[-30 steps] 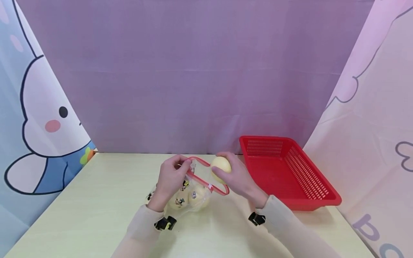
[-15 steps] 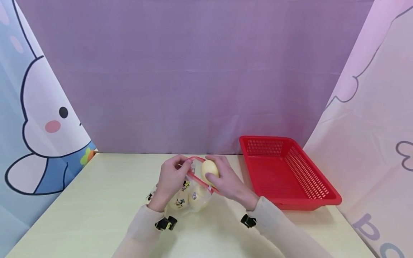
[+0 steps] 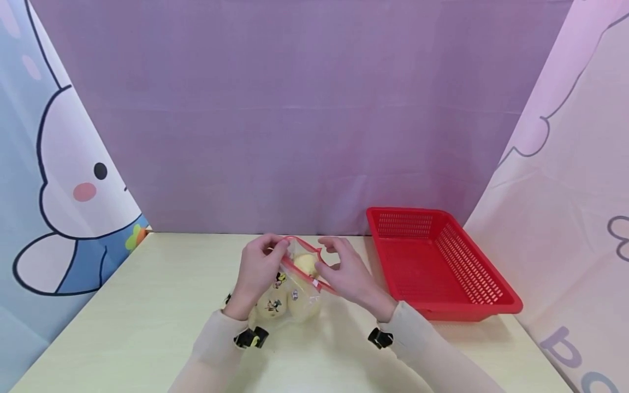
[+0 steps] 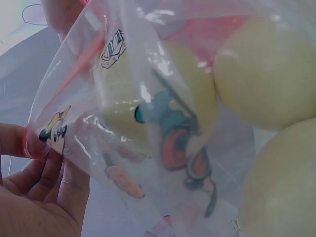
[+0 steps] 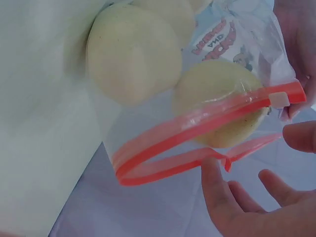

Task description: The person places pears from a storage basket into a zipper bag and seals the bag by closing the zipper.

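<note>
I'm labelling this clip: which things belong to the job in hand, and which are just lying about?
In the job: left hand, right hand, clear red-edged bag, pale round items inside.
Apparently aside: red basket (untouched, role uncertain), purple curtain.

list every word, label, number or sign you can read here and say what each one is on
"AND": on the clear zip bag, right wrist view, between two blurred words, probably "MINNIE" and "MICKEY".
"a" or "d", purple: on the patterned cloth at right, head view; I can't tell which.
"o", perhaps: same cloth, cut off by the picture's edge.
No numbers are readable.
</note>
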The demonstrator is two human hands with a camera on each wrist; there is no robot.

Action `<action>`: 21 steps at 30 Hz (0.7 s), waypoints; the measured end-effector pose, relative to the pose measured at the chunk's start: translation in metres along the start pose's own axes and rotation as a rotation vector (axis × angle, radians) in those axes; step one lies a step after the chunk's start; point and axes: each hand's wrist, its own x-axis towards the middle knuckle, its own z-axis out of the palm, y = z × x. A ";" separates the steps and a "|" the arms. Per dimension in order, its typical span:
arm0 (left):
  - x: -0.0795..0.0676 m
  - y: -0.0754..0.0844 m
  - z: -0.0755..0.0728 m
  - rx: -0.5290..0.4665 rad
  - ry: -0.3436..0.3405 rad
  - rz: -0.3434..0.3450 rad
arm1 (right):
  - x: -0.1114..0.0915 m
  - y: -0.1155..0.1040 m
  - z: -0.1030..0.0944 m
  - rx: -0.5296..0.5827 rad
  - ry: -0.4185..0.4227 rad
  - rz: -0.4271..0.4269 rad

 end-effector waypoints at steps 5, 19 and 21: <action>0.002 -0.001 0.000 -0.002 0.010 0.003 | -0.005 0.000 -0.008 -0.047 0.046 -0.063; 0.004 0.000 0.000 0.020 0.020 0.019 | -0.020 -0.008 -0.014 -0.174 -0.044 -0.098; 0.004 0.000 0.000 0.022 0.021 0.020 | -0.022 -0.008 -0.011 -0.209 -0.092 -0.055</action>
